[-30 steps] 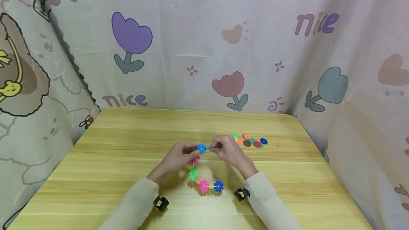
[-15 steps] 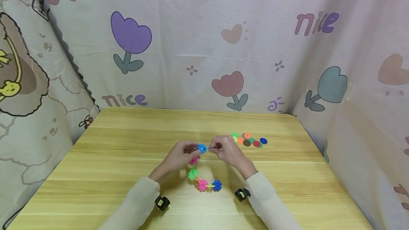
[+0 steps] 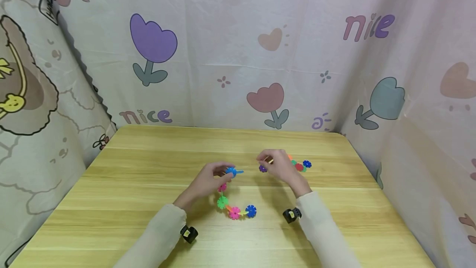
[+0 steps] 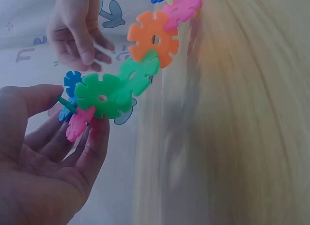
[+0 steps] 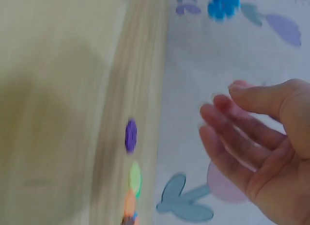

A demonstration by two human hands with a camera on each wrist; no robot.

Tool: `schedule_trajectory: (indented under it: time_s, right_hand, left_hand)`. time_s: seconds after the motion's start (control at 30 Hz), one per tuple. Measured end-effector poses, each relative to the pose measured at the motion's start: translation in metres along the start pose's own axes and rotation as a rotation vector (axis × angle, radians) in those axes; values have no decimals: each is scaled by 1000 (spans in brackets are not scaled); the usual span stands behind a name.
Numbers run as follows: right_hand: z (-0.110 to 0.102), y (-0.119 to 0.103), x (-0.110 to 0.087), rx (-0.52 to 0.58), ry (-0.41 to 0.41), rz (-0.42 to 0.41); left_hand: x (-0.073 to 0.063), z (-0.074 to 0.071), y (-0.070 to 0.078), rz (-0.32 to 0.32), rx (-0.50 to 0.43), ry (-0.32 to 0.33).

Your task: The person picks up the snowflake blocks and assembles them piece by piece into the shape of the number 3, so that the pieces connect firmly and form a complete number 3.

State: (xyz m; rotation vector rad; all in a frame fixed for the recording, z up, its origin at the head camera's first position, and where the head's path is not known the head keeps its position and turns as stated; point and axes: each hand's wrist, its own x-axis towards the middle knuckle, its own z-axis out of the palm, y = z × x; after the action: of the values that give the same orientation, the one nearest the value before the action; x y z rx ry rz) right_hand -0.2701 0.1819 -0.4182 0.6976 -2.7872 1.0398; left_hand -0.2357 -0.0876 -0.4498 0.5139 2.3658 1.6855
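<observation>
A chain of notched plastic interlocking discs hangs from my left hand (image 3: 208,181), whose thumb and fingers pinch it near its blue end disc (image 3: 231,172). From there it curves down through a pink disc and a green disc (image 3: 222,202) to a dark blue disc (image 3: 251,211) nearest me. Up close in the left wrist view, an orange disc (image 4: 164,53) follows the green ones. My right hand (image 3: 282,168) hovers near the loose discs with relaxed fingers; in the right wrist view nothing lies between them. Just left of it is a purple disc (image 3: 262,168), lying flat on the table.
Loose discs, among them a red disc (image 3: 299,167) and a dark blue disc (image 3: 307,163), lie right of my right hand, which covers part of the group. The wooden table (image 3: 148,152) ends at a printed curtain (image 3: 208,53). Each wrist carries a small black camera (image 3: 189,233).
My right hand has let go of the chain's blue end and moved right and away from me to the loose discs. The purple disc now shows beside it. My left hand still holds the chain.
</observation>
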Motion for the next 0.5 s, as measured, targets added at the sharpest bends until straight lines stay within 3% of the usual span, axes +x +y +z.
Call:
schedule_trajectory:
  time_s: [0.23, 0.5]
  right_hand:
    - [-12, 29, 4, -89, -27, 186]
    - [4, 46, 10, -112, -99, 163]
  left_hand:
    - [0, -4, 0, 7, 10, -7]
    - [0, -2, 3, 3, 20, 0]
